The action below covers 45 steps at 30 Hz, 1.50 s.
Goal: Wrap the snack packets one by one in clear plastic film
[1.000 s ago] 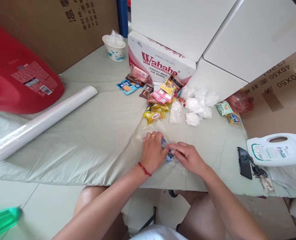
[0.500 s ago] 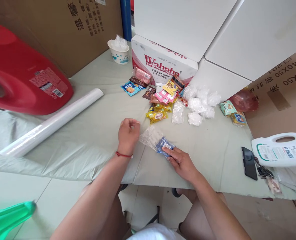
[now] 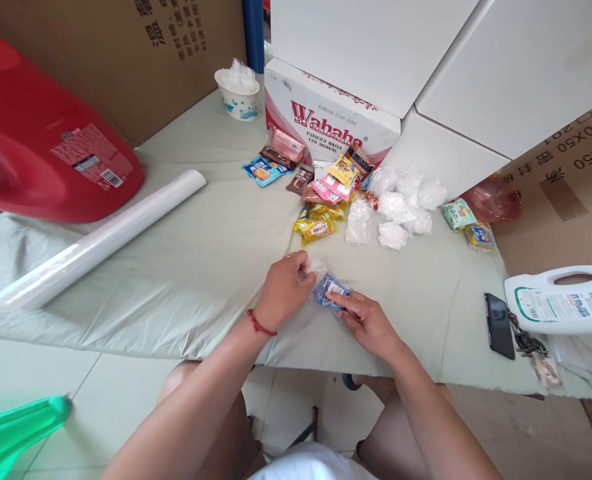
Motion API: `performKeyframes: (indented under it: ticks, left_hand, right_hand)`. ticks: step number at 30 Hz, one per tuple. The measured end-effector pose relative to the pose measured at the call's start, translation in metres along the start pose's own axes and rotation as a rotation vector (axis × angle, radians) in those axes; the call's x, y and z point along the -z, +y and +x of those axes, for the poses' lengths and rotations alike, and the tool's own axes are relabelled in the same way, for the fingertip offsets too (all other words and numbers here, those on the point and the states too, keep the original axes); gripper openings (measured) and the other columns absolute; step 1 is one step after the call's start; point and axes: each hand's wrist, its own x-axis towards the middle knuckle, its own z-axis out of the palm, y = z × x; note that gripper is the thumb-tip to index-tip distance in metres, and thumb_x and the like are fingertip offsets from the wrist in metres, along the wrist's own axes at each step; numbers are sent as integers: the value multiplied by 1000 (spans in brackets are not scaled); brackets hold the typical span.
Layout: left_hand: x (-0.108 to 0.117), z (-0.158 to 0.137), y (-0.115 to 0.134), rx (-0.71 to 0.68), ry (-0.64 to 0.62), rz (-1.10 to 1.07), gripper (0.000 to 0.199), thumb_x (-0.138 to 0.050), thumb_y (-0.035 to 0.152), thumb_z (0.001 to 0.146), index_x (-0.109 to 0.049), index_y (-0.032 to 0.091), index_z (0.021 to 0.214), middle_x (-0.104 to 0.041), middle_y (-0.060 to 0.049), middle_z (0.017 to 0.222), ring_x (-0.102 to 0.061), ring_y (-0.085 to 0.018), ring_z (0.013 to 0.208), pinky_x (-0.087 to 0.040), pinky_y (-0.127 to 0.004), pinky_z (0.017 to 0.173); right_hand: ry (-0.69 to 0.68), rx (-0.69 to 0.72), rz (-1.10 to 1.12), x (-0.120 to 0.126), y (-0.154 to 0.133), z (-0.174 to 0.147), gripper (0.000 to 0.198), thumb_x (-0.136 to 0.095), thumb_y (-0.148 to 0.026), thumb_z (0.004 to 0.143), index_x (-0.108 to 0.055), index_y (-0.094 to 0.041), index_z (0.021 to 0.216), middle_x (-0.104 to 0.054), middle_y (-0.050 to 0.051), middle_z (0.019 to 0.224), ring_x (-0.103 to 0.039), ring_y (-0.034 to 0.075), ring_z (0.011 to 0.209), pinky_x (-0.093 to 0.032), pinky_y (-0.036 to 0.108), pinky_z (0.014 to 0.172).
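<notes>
My right hand (image 3: 369, 325) grips a small blue snack packet (image 3: 330, 292) just above the covered table (image 3: 216, 267), with the thumb lying across its printed face. Clear plastic film (image 3: 317, 265) is around the packet and stretches from its upper left side. The closed fingers of my left hand (image 3: 287, 285) pinch the end of that film, close beside the packet. Behind the hands lies a pile of yellow, pink, brown and blue snack packets (image 3: 321, 230). To the right of the pile are several crumpled clear-wrapped bundles (image 3: 393, 207).
A roll of plastic film (image 3: 101, 240) lies at left, near a big red jug (image 3: 51, 147). A paper cup (image 3: 239, 100) holds crumpled plastic beside the Wahaha carton (image 3: 336, 123). On the right are a phone (image 3: 499, 327), a white bottle (image 3: 561, 307) and two snack packets (image 3: 461, 215).
My left hand has moved right, toward the blue packet, bringing the film's end with it, so the film no longer stretches out long. My right hand keeps its hold in nearly the same spot.
</notes>
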Motion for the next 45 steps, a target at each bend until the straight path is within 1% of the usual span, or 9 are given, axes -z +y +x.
performKeyframes:
  ticks: [7, 13, 18, 23, 27, 31, 36, 40, 45]
  left_hand:
    - [-26, -20, 21, -250, -203, -286, 33, -43, 20, 95, -75, 23, 85, -78, -3, 98, -70, -19, 99, -55, -35, 90]
    - [-42, -10, 9, -282, -174, -32, 35, -54, 15, 92, -71, 23, 62, -79, -1, 116, -69, -22, 96, -56, -40, 88]
    - [-59, -16, 7, -363, -154, 67, 30, -54, 3, 85, -76, 23, 88, -78, -2, 121, -65, -23, 96, -55, -42, 87]
    - [-67, -21, 11, -111, 108, 112, 65, -71, 16, 77, -53, 17, 140, -51, -20, 153, -49, -36, 134, -45, -56, 106]
    - [-69, -19, 10, 89, 81, 217, 60, -81, 35, 71, -57, 17, 123, -43, -25, 155, -34, -46, 146, -41, -65, 108]
    - [-74, -26, 12, -14, 89, 269, 46, -79, 30, 74, -58, 19, 114, -62, -17, 128, -55, -37, 127, -48, -55, 104]
    - [-94, -37, 17, -267, 238, 428, 36, -64, 8, 82, -60, 24, 114, -61, -10, 107, -62, -24, 90, -51, -29, 61]
    - [-108, -39, 16, -558, 338, 406, 44, -54, -1, 82, -60, 22, 118, -60, -15, 113, -58, -26, 97, -55, -37, 76]
    - [-104, -46, 18, -630, 76, -59, 47, -53, -2, 68, -57, 19, 110, -56, -15, 120, -55, -28, 112, -53, -48, 97]
  right_hand:
    - [-44, 70, -87, 4, -3, -1, 36, -49, -21, 99, -71, -31, 127, -64, 9, 106, -61, 23, 95, -55, 38, 84]
    - [-159, 192, 149, 20, -7, -25, 30, -54, -31, 101, -74, -33, 124, -64, 8, 123, -60, 23, 115, -51, 43, 101]
    - [367, -269, 287, 31, 17, -26, 36, -51, -51, 101, -74, -26, 115, -69, 7, 99, -63, 21, 89, -53, 36, 80]
    - [297, -383, -50, 21, 36, -14, 40, -73, -51, 81, -73, -23, 110, -65, 10, 101, -56, 28, 100, -49, 45, 92]
    - [278, -300, -92, 12, 31, -16, 11, -69, -33, 83, -69, -24, 89, -63, 9, 109, -52, 29, 109, -44, 45, 98]
    - [289, -344, 205, 8, 21, -23, 13, -62, -36, 90, -59, -23, 87, -67, 4, 92, -59, 22, 86, -46, 35, 80]
    - [400, -353, 702, -10, 4, -19, 18, -69, -41, 87, -64, -23, 87, -69, 0, 80, -59, 18, 73, -46, 30, 70]
    - [499, -309, 1185, -13, -3, -12, 26, -75, -43, 80, -75, -23, 97, -76, 5, 100, -67, 23, 89, -53, 36, 80]
    - [522, -329, 1271, 2, 0, -12, 36, -85, -44, 76, -76, -24, 105, -76, 5, 106, -68, 21, 93, -55, 33, 85]
